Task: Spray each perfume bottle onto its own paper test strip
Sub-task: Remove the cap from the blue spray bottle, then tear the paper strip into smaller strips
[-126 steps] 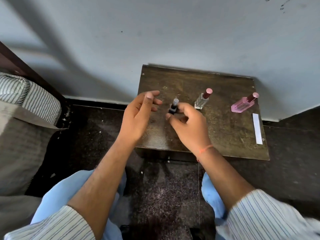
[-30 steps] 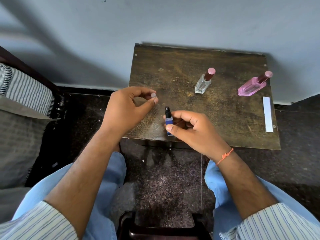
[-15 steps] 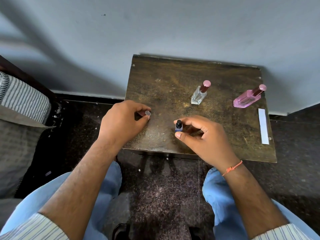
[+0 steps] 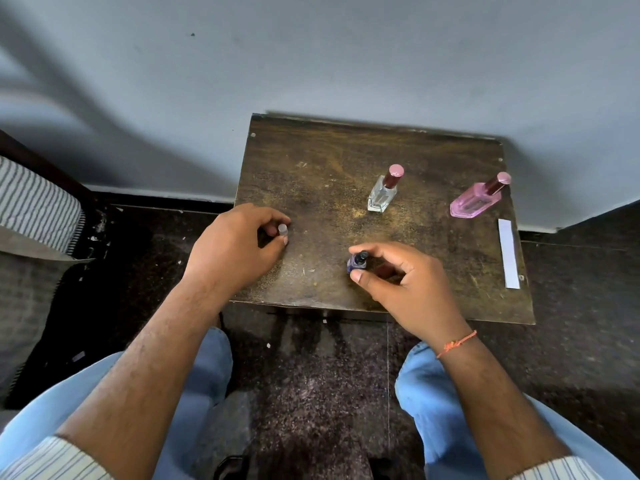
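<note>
Since half a second earlier, both hands had sunk toward the tabletop, the right hand (image 4: 408,289) bringing the small blue bottle (image 4: 356,263) down to stand near the front edge, and the left hand (image 4: 235,247) had carried the grey cap (image 4: 282,229) lower by the left edge. Thumb and forefinger of the right hand were pinched on the little bottle, its black spray nozzle bare and upright, the other fingers loosely curled. Left thumb and fingers were pinched on the small cylindrical cap, knuckles bunched. Three perfume bottles were on the table (image 4: 311,161) in all: the blue one, a clear square glass bottle (image 4: 381,194) with a dark red cap standing near the middle, and a faceted pink bottle (image 4: 476,202) with a similar cap near the back right corner. One paper strip (image 4: 508,252), narrow, white and flat, lay along the right edge, just in front of the pink bottle and well apart from either hand. Worn, dark brown wood with pale scuffs made up the square top, set against a grey-blue wall (image 4: 311,64).
</note>
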A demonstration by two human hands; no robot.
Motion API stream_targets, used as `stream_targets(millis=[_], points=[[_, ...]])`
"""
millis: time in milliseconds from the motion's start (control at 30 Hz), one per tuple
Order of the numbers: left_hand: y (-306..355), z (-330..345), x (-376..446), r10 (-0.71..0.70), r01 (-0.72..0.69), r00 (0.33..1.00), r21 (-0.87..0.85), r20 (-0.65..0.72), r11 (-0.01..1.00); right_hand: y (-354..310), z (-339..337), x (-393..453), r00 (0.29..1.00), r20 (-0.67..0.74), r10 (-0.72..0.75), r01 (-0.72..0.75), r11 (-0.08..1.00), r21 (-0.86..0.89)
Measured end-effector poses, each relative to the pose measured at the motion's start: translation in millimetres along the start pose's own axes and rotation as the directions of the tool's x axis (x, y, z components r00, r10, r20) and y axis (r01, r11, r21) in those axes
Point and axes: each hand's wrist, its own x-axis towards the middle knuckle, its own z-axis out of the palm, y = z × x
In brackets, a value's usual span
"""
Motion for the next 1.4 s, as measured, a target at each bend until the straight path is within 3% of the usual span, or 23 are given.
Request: stream_targets(millis=[100,300,500,700,967,1400], points=[[-4.3,0.4,0.4,0.026,-0.026,1.000,-0.031,0.009,0.999,7.4,0.0,-4.2,0.999,-0.008,0.037,-0.037,0.999,0.025],[5.8,0.1,1.3,0.080,-0.098,0.988,-0.136,-0.132,0.986,12.1,-7.9,-10.3,0.999,0.017,0.048,-0.050,0.987,0.150],[24.8,8.6,0.9,0.166,-0.190,0.981,-0.306,-0.105,0.933,20.4,-57.3,-9.7,0.956,-0.278,0.091,-0.093,0.996,0.006],[30.1,19.0,0.8,0.151,-0.172,0.985,-0.336,-0.088,0.926,52.2,-134.3,-15.8,0.830,-0.497,0.254,-0.415,0.876,-0.246],[37.0,24.6,1.6,0.147,-0.162,0.987,-0.336,-0.069,0.928,77.2,-154.6,-22.8,0.751,-0.434,0.497,-0.631,0.735,-0.250],[29.3,19.6,1.3,0.125,-0.152,0.987,-0.361,-0.097,0.920,80.7,-151.5,-19.8,0.705,-0.510,0.493,-0.644,0.746,-0.170]])
